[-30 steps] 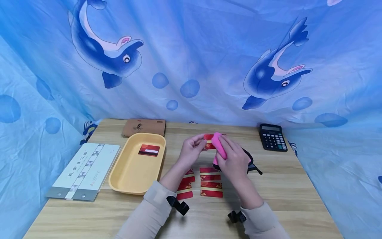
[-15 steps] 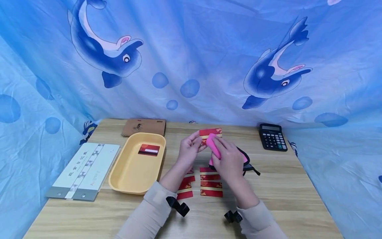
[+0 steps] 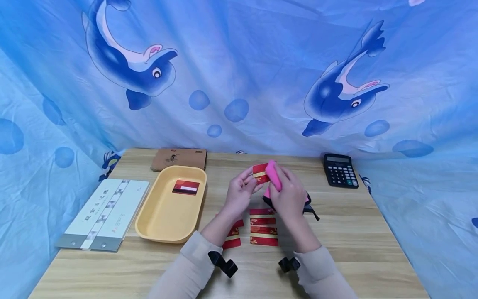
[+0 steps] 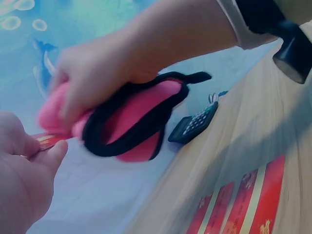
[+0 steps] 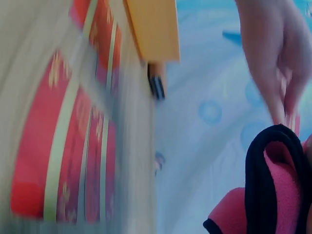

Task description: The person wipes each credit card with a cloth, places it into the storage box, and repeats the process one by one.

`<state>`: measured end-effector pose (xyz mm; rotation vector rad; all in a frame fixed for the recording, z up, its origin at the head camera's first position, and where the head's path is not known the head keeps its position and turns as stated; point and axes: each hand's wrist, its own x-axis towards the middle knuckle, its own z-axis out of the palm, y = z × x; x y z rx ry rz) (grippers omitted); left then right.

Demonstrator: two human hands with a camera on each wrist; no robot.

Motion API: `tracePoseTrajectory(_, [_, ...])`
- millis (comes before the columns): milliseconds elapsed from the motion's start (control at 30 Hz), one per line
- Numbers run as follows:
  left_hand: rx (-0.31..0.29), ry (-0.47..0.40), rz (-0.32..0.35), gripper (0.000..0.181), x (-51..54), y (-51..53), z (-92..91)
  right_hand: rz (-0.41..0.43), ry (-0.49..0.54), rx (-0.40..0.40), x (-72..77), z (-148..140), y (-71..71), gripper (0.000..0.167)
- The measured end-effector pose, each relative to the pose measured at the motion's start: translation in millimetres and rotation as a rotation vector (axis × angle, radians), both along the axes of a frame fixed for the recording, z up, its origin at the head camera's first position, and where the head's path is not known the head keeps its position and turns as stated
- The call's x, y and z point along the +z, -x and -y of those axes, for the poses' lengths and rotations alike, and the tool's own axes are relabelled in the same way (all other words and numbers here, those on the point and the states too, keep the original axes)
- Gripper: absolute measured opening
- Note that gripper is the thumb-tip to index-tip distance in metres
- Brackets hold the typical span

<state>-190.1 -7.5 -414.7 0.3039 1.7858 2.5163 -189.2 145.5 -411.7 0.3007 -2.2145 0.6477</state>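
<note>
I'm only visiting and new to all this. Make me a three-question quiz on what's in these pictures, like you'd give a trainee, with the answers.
1. Multiple choice: what does the left hand hold?
A) a rectangular black calculator
B) a small rectangular red card with a gold band
C) a flat brown wallet

2. True or false: a red card with a black stripe lies inside the yellow rectangular plastic tray.

3. Fill in: the right hand grips a soft pink cloth item with ____ edging.

Key: 1: B. 2: true. 3: black.
</note>
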Motion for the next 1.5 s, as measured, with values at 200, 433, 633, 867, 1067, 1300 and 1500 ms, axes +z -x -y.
tracePoseTrajectory(200, [-0.017, 0.012, -0.011, 0.046, 0.0, -0.1, 1.8, 0.03, -0.014, -0.033, -3.0, -3, 2.8, 0.049])
tracePoseTrajectory(433, [0.037, 0.143, 0.002, 0.055, -4.1, 3.9, 3.9, -0.022, -0.096, 0.184, 0.3, 22, -12.7, 0.045])
tracePoseTrajectory(633, [-0.002, 0.078, -0.008, 0.047, -1.7, 6.9, 8.8, -0.047, -0.086, 0.186, -2.0, 16, -6.8, 0.047])
tracePoseTrajectory(867, [0.013, 0.034, 0.046, 0.043, -0.1, 5.7, 16.1, -0.013, -0.041, 0.065, -11.3, -9, 9.2, 0.044])
tracePoseTrajectory(1067, [0.083, 0.041, 0.098, 0.045, -4.5, 6.4, 19.4, 0.07, -0.023, 0.021, -16.6, -27, 14.7, 0.045])
tracePoseTrajectory(1300, [0.188, -0.004, 0.145, 0.038, -6.4, 10.7, 21.2, 0.103, 0.019, -0.026, -18.8, -38, 13.3, 0.046])
tracePoseTrajectory(1500, [0.215, -0.051, 0.129, 0.011, -6.6, 13.3, 21.3, 0.069, 0.04, -0.007, -18.4, -39, 11.5, 0.046])
